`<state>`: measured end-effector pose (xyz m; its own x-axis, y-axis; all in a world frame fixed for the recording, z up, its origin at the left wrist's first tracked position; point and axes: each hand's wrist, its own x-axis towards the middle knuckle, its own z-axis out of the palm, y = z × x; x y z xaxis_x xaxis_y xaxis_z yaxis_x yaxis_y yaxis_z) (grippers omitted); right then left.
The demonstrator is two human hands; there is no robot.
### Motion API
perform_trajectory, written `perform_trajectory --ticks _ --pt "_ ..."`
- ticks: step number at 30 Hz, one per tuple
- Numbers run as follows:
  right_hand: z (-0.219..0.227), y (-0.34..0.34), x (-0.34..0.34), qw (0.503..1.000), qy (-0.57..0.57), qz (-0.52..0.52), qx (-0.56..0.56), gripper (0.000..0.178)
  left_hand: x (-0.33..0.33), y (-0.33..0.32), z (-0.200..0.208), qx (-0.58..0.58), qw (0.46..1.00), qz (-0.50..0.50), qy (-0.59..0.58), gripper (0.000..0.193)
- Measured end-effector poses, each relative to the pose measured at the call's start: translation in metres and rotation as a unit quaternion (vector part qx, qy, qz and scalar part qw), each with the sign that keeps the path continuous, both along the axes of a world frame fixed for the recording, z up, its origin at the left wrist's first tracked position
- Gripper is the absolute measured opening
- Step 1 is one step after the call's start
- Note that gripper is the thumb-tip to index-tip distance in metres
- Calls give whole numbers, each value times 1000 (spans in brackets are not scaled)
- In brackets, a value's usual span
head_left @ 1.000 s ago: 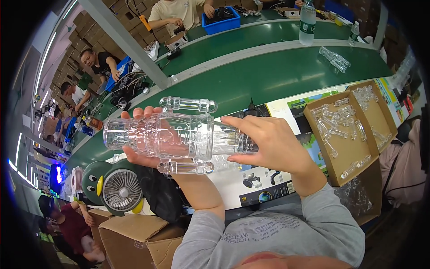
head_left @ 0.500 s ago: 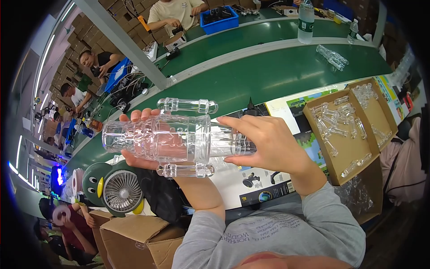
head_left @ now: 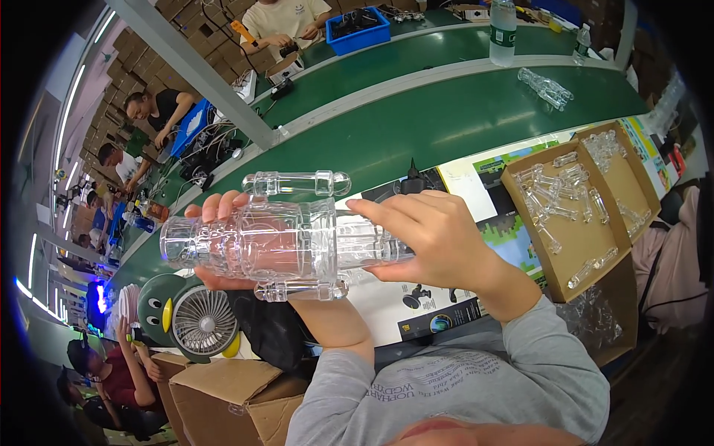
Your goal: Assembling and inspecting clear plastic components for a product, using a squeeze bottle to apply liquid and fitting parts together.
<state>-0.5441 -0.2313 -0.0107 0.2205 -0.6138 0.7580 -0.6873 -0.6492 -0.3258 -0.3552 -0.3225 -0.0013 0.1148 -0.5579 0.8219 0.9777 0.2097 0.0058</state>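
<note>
Having shifted slightly leftward, the clear plastic ribbed cylinder [head_left: 275, 238], with small tubes above and below, is being held above the green counter [head_left: 446, 126], left hand [head_left: 223, 245] cradling, right hand [head_left: 439, 238] gripping its end.

- Both hands are up off the table [head_left: 476, 126], wrapped around the clear plastic assembly [head_left: 275, 238], so the air right in front of the chest is pretty much taken.
- Right side is tight: open cardboard box [head_left: 573, 215] full of small clear parts sits just beside the right hand [head_left: 439, 238].
- Low left is blocked by the penguin-shaped desk fan [head_left: 190, 316] and a brown carton [head_left: 223, 394].
- Best open stretch is the green belt ahead, only a water bottle [head_left: 503, 30] and a loose clear piece [head_left: 547, 85] at the far right end.
</note>
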Motion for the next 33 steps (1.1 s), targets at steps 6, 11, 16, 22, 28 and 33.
perform_trajectory --ticks 6,11,16,22,28,33 --pt "-5 -3 -2 1000 -3 -7 26 65 -9 -5 -4 7 1000 22 3 63" --pt "-12 -8 -5 993 -18 23 114 66 -10 11 0 98 982 142 -74 71" --pt "-12 -5 3 985 -13 88 148 49 6 24 3 48 985 138 -90 75" --pt "-12 -10 1 977 -17 157 147 50 22 35 6 -51 989 91 -101 71" --pt "-24 -15 15 991 -30 81 106 47 6 46 10 8 974 191 -118 67" --pt "-32 -16 22 991 -72 48 99 46 2 37 9 -12 979 174 -103 64"
